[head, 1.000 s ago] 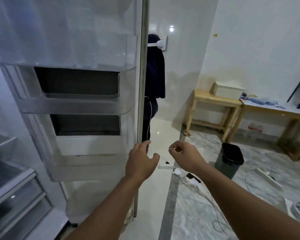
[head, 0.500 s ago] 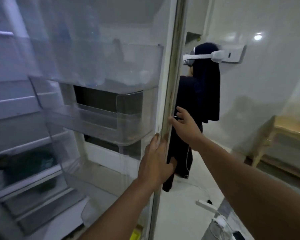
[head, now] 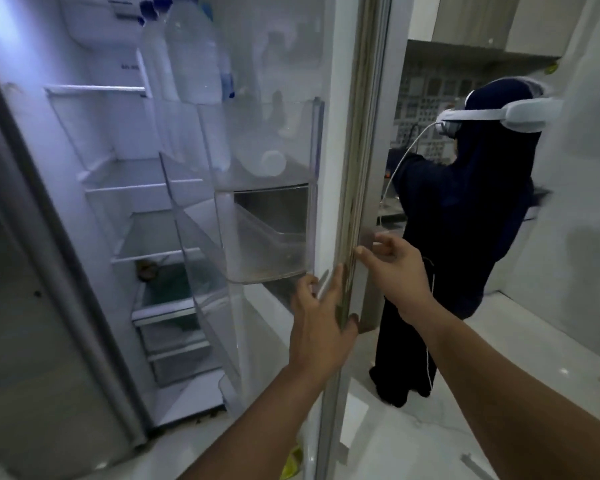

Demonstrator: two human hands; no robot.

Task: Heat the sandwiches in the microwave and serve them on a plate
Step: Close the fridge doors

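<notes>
- No sandwiches, microwave or plate can be made out in this view; the refrigerator shelves are dim and hazy, and a small brownish thing at the back of a lower shelf is too blurred to name.
- The refrigerator door stands open, and its edge runs down the middle of the frame, hiding part of the room behind it.
- Both forearms are cut off by the bottom of the frame.
- The upper door bin holds clear water bottles with blue caps, standing upright; what else sits in it is hard to tell through the frosted plastic.
- The lower door bin looks empty apart from brownish residue along its bottom.
- The left hand is spread open, fingers on the inner side of the door edge just below the lower bin, thumb toward the outer side; it holds nothing else.
- The right hand is loosely open, fingers curled around the outer side of the door edge, holding nothing else.
- Beyond the door, a second person in dark clothing wears a white headset with a white cable hanging from it.
</notes>
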